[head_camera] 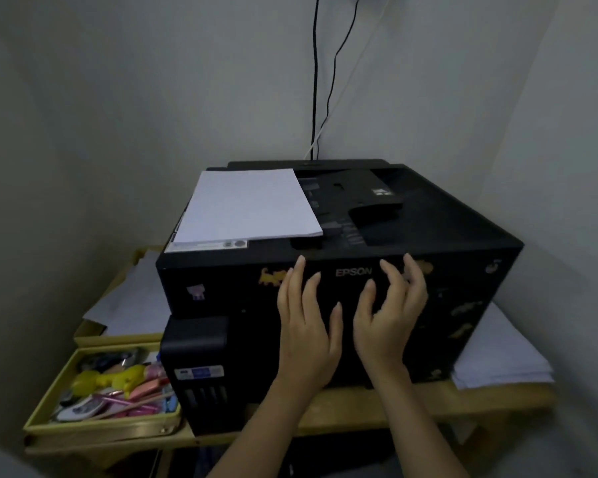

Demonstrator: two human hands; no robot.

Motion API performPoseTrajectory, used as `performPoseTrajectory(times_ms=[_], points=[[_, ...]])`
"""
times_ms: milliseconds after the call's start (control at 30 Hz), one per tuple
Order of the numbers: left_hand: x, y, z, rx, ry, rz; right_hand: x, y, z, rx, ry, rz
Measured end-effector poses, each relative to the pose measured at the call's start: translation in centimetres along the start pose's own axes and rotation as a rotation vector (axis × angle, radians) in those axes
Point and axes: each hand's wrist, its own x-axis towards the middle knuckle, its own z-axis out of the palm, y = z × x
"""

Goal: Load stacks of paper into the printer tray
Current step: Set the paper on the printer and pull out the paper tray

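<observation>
Head view. We see the left hand point(306, 326) and the right hand point(390, 315) side by side, a narrow gap between them, both raised against the front face of the black printer point(446, 236). The left hand's fingers are straight and spread, lying flat on the panel. The right hand's fingers are slightly bent, with their tips near the panel's upper edge; neither hand grips anything, and we cannot tell whether the right fingertips touch the surface. The brand lettering point(353, 272) shows between the two sets of fingertips.

The stack of paper point(246, 205) lies flat on the printer's top, beyond the left hand and to its left, well apart from both hands. Below and left of the left hand, the ink tank unit point(195, 343) projects from the printer's front corner. Further left sits a yellow tray point(49, 401) holding mixed small items, with loose sheets point(132, 301) behind it. Right of the right hand, another pile of sheets point(501, 357) rests on the wooden table point(359, 408) beside the printer. Beyond the hands, cables point(314, 81) run up the wall.
</observation>
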Motion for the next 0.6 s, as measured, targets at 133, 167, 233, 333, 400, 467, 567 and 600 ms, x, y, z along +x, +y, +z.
performPoseTrajectory(times_ms=[133, 167, 233, 333, 400, 467, 567, 600], points=[[-6.2, 0.0, 2.5, 0.045, -0.145, -0.218, -4.0, 3.0, -1.7, 0.047, -0.132, 0.353], [-7.4, -0.1, 3.0, 0.046, -0.196, -0.334, -4.8, 3.9, -2.0, 0.049, -0.165, 0.493], [-8.9, -0.6, 3.7, 0.027, -0.349, -0.606, -6.5, 5.6, -2.3, 0.041, -0.249, 0.792], [-9.6, -1.2, 4.5, -0.102, -0.479, -1.049, -8.5, 7.2, -2.5, 0.015, -0.419, 1.170], [-8.9, -0.7, 4.5, -0.365, -0.464, -1.413, -9.1, 7.5, -2.7, 0.095, -0.540, 1.425], [-8.5, -0.5, 4.4, -0.652, -0.432, -1.643, -9.3, 7.5, -2.9, 0.305, -0.584, 1.649], [-7.9, -1.2, 4.1, -0.883, -0.278, -1.755, -9.3, 8.0, -2.8, 0.584, -0.511, 1.793], [-7.8, -1.6, 4.1, -0.923, -0.224, -1.783, -9.2, 8.2, -2.7, 0.644, -0.474, 1.811]])
